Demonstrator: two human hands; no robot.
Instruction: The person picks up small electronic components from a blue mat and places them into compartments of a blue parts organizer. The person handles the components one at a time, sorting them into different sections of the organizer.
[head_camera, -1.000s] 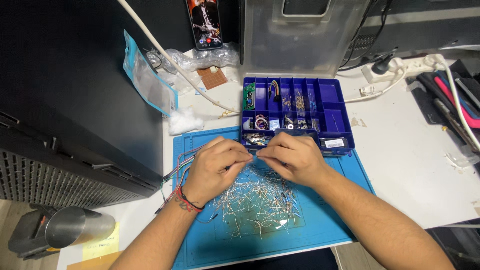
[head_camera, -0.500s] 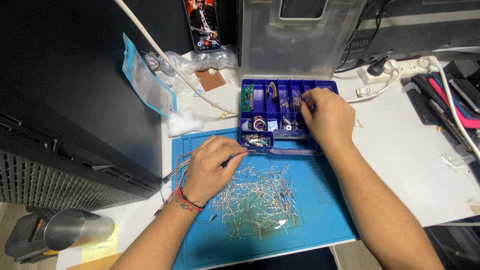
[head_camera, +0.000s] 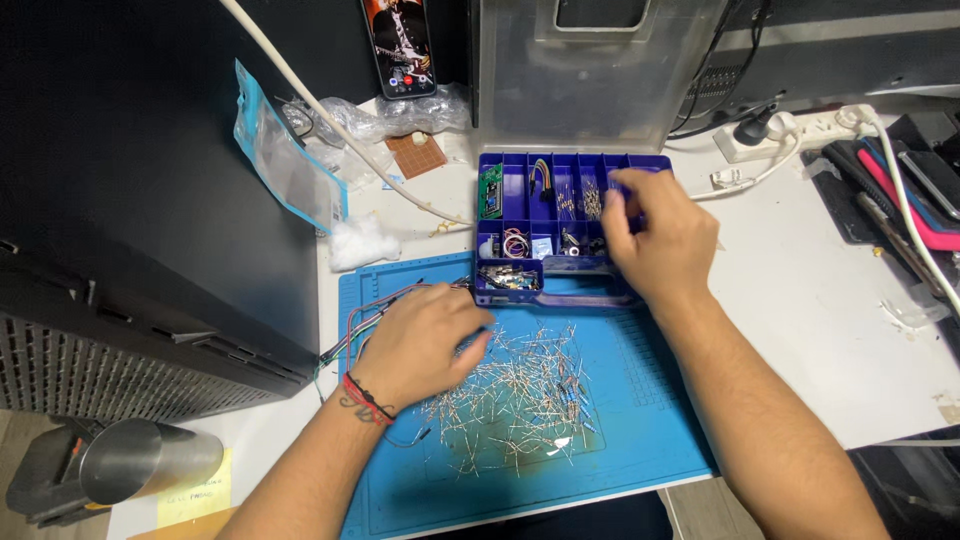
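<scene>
A loose pile of small wire-legged components (head_camera: 520, 395) lies spread on a blue work mat (head_camera: 660, 420). My left hand (head_camera: 420, 340) rests palm down on the pile's left edge, fingers curled into the parts; whether it grips any is hidden. Behind the mat stands a blue compartment box (head_camera: 520, 195) with small parts in its cells. My right hand (head_camera: 660, 240) reaches over the box's right compartments, fingers bent down into them; what the fingertips hold cannot be seen.
The box's clear lid (head_camera: 590, 70) stands upright behind it. A phone (head_camera: 398, 45), plastic bags (head_camera: 285, 160), a white cable (head_camera: 330, 120) and coloured wires (head_camera: 360, 325) lie left. A power strip (head_camera: 790, 130) and tools (head_camera: 900, 190) sit right. A metal cylinder (head_camera: 140, 460) is bottom left.
My right hand left the pile near my left hand and moved up to the right side of the compartment box. My left hand stayed on the pile, shifting slightly.
</scene>
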